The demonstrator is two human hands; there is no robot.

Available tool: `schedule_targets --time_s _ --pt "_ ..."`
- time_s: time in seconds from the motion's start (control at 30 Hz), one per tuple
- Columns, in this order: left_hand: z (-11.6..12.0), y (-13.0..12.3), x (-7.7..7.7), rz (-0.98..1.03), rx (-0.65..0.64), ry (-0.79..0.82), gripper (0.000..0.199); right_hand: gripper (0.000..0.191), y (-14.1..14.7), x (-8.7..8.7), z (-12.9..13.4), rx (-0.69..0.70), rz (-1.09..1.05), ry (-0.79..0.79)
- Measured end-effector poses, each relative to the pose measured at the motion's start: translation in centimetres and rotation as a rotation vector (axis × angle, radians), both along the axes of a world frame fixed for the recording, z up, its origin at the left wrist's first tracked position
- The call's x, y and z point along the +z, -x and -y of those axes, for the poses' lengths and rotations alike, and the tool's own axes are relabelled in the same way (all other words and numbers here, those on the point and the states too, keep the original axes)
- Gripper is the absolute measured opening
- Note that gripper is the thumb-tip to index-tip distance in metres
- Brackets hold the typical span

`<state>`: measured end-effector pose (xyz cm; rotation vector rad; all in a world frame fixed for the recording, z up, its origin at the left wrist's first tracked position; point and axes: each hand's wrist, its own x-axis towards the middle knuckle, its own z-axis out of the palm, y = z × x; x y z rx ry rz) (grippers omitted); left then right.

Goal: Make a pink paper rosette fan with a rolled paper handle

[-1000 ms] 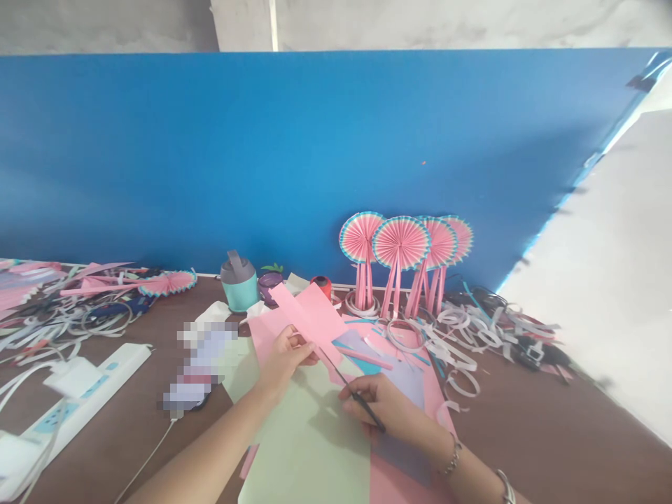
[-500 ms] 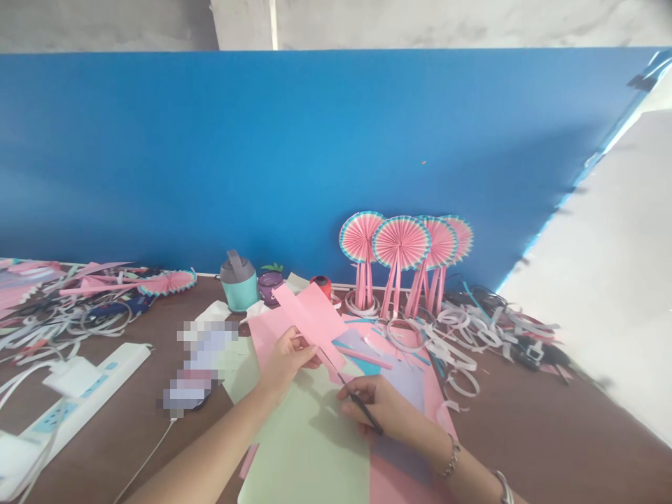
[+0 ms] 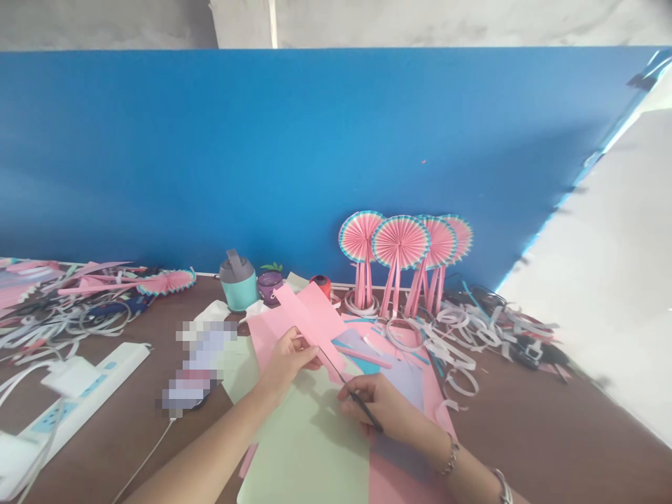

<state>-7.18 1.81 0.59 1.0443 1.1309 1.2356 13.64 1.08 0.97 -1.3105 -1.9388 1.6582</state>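
A sheet of pink paper (image 3: 318, 308) is pinched in my left hand (image 3: 290, 357), with the thumb on top. My right hand (image 3: 370, 402) is closed round the black handles of a pair of scissors (image 3: 366, 409). The thin blades point up and left along the pink paper, close to my left fingertips. Beneath both hands lies a light green sheet (image 3: 309, 448). Pink, lilac and blue sheets are layered under and beside it, with a lilac sheet (image 3: 404, 371) showing to the right.
Pink pleated paper fans (image 3: 400, 242) stand against the blue partition (image 3: 262, 154). Curled white strips (image 3: 462, 339) lie at right; more strips and a fan (image 3: 166, 281) are heaped at left. A teal cup (image 3: 239, 288), purple pot (image 3: 271, 288), white power strip (image 3: 87, 399) and blurred phone (image 3: 192, 388) share the brown table.
The scissor blades reach slightly farther along the pink paper toward my left fingertips. Both hands have stayed nearly in place.
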Motion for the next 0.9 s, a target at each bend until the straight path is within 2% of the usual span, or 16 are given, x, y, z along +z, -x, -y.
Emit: schedule_targets --time_s 0.3,0.73,0.9 --pt "0.4 -0.5 0.4 0.003 -0.044 0.002 0.035 0.029 0.2 -1.4 -0.2 -0.024 -0.068 0.052" --pt "0.3 -0.4 0.4 0.03 -0.042 0.05 0.038 0.02 0.2 -0.1 0.0 -0.025 0.001 0.014" --pt "-0.2 -0.1 -0.3 0.043 0.042 0.048 0.034 0.022 0.3 -0.2 0.0 -0.033 0.008 0.014"
